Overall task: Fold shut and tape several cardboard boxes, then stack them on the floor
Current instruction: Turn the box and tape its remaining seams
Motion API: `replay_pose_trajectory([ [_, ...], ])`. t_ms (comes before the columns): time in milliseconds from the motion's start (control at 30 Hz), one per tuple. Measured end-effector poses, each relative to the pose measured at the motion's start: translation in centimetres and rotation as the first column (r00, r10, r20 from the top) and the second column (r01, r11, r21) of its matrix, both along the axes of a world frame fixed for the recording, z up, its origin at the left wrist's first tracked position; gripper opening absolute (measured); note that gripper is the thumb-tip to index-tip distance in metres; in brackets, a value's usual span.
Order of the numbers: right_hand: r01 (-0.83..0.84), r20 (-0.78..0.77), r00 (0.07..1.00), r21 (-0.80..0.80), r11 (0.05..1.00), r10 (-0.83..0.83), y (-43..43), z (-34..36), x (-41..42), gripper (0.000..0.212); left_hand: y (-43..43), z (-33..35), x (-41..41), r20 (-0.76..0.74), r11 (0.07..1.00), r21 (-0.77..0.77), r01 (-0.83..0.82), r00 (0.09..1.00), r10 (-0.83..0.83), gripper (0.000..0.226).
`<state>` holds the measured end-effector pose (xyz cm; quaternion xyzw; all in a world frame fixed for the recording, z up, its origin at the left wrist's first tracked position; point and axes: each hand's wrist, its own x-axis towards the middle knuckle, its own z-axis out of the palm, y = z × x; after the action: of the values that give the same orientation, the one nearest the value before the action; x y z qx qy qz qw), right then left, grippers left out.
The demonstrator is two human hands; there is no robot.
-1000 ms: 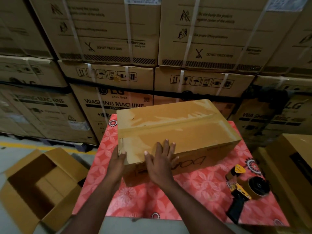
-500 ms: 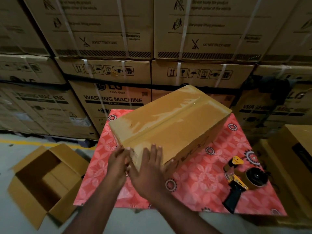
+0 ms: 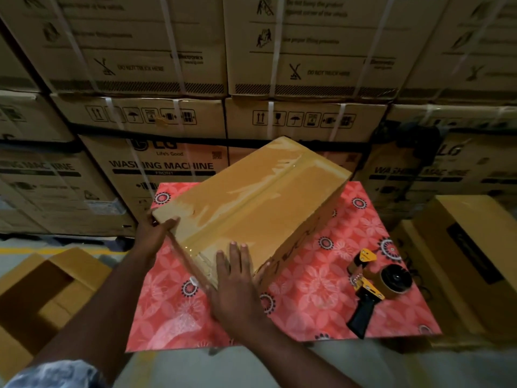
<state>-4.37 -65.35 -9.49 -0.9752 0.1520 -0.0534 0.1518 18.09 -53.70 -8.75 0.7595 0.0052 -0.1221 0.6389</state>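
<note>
A closed cardboard box (image 3: 251,208) with glossy tape along its top seam lies at an angle on the red floral table (image 3: 307,298), one short end towards me. My left hand (image 3: 152,236) holds the box's near left corner, thumb over the top edge, the fingers hidden behind its side. My right hand (image 3: 235,287) presses flat against the near end face, fingers straight and pointing up, thumb round the right edge. A yellow and black tape dispenser (image 3: 375,287) lies on the table to the right, apart from both hands.
An open, untaped box (image 3: 42,289) sits on the floor at the left. More closed boxes (image 3: 470,261) stand at the table's right side. A wall of strapped washing machine cartons (image 3: 167,163) rises right behind the table.
The box has turned on the table from broadside to diagonal, its right end swinging away from me. My left hand slid to the left corner; my right hand stayed on the near face.
</note>
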Motion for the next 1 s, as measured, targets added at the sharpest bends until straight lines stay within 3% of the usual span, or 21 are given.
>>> replay_pose_trajectory([
  [267, -0.296, 0.195, 0.941, 0.082, 0.952, 0.276, -10.6, -1.1, -5.4, 0.064, 1.9, -2.0, -10.6, 0.079, 0.980, 0.052, -0.194, 0.979, 0.190, 0.053],
  [433, -0.321, 0.287, 0.916, 0.105, 0.941, 0.280, -16.9, -1.3, -8.5, 0.061, -0.2, -1.9, -18.7, 0.043, 0.967, 0.038, -0.252, 0.967, 0.250, 0.052],
  [733, -0.129, 0.424, 0.903, 0.117, 0.985, 0.068, -18.2, -3.6, -11.3, 0.056, -2.5, -2.3, -20.7, -0.003, 0.975, 0.022, -0.222, 0.975, 0.222, 0.060],
  [833, 0.100, 0.411, 0.895, 0.194, 0.976, -0.173, -18.6, -5.3, -12.9, 0.074, -2.5, -2.1, -20.8, 0.010, 0.973, 0.013, -0.229, 0.973, 0.229, 0.060],
  [867, 0.239, 0.356, 0.877, 0.258, 0.936, -0.322, -18.7, -5.9, -13.7, 0.088, -2.5, -2.0, -20.9, 0.015, 0.973, 0.010, -0.232, 0.973, 0.232, 0.059],
  [933, 0.534, 0.156, 0.767, 0.383, 0.754, -0.622, -20.4, -9.3, -15.4, 0.108, -2.7, -1.9, -21.0, 0.022, 0.971, 0.006, -0.239, 0.971, 0.239, 0.057],
  [1000, 0.714, -0.067, 0.614, 0.472, 0.518, -0.786, -22.3, -11.3, -16.5, 0.103, -3.0, -1.6, -21.2, 0.019, 0.969, -0.013, -0.246, 0.969, 0.246, 0.055],
])
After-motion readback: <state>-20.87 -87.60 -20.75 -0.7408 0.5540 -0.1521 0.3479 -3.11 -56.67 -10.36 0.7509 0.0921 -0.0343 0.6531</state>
